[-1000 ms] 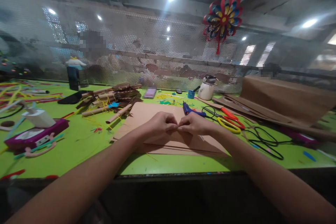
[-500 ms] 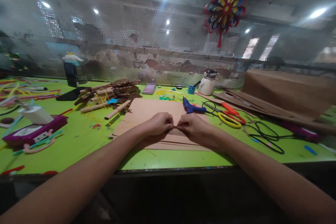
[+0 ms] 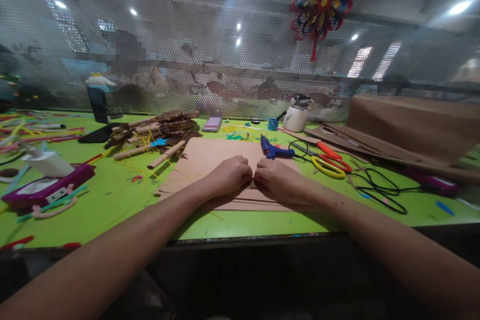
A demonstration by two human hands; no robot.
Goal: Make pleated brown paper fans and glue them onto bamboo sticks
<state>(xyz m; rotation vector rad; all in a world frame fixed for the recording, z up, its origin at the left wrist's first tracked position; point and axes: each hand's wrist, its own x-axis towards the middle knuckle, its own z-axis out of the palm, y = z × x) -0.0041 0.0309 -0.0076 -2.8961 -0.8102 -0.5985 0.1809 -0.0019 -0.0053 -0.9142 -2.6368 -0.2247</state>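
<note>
My left hand (image 3: 234, 176) is closed, its fingertips pinched low over a stack of brown paper sheets (image 3: 210, 152). Close beside it, my right hand (image 3: 277, 177) is also closed, with its fingertips almost touching the left ones. Between them the two hands pinch a thin piece of brown paper, mostly hidden by the fingers. Just beyond my right hand lies a blue glue gun (image 3: 275, 149) on the sheets' far right side. Scissors with yellow and orange handles (image 3: 328, 166) rest to the right of the sheets.
Rolled brown paper pieces with yellow strands (image 3: 153, 135) lie to the left on the green table (image 3: 123, 210). A purple power strip with a white plug (image 3: 54, 185) sits further left. Black cable (image 3: 386, 190), a large brown paper form (image 3: 408, 130) and a white bottle (image 3: 296, 117) stand or lie rightward.
My two hands have come slightly closer together, and the fingers now cover more of the brown piece. The view has tilted a little. Other things stay in place.
</note>
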